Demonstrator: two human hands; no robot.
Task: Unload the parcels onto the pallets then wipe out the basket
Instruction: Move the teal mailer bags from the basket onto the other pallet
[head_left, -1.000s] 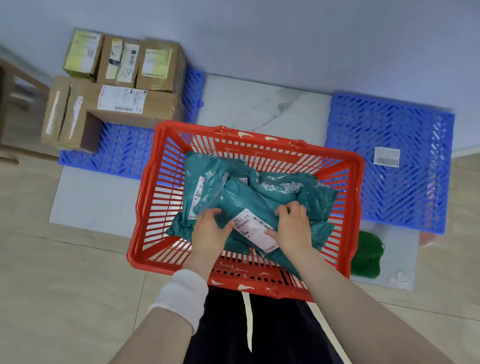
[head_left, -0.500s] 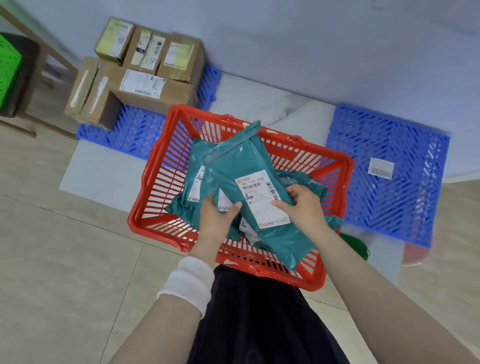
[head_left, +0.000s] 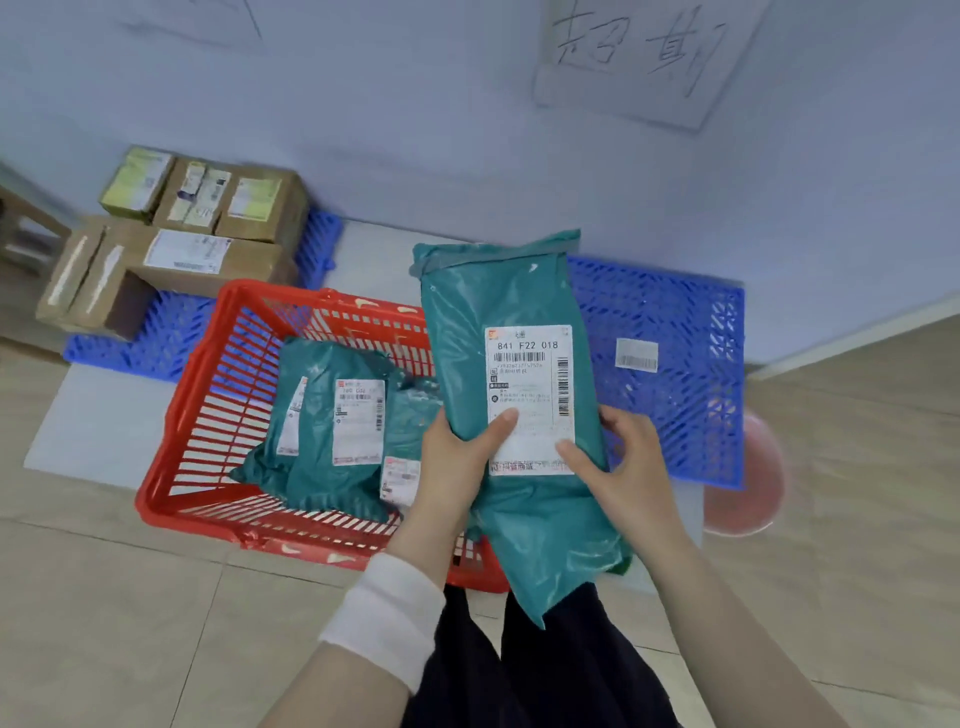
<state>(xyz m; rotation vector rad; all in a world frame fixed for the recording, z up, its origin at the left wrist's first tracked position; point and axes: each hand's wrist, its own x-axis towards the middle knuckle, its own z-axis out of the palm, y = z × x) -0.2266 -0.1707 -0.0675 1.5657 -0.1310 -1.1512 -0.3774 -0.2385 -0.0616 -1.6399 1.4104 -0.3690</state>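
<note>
A long teal parcel bag (head_left: 498, 296) with a white shipping label is held upright above the right end of the red basket (head_left: 208, 395). My left hand (head_left: 460, 457) grips its left edge with the thumb on the label. My right hand (head_left: 628, 467) holds its right edge, thumb also on the label. Several more teal parcels (head_left: 337, 431) lie inside the basket. A blue pallet (head_left: 685, 374) with one small label on it lies to the right, behind the held parcel. Another blue pallet (head_left: 156, 343) at the left carries cardboard boxes (head_left: 208, 234).
The basket stands on a pale floor mat (head_left: 98, 421) before a blue-grey wall with a handwritten paper sign (head_left: 639, 57). A pink round object (head_left: 748, 478) sits on the tiled floor beside the right pallet. Wooden furniture (head_left: 26, 228) shows at the far left.
Both hands lifted the teal parcel out of the basket and carried it up and to the right. The view tilted upward, showing more of the wall.
</note>
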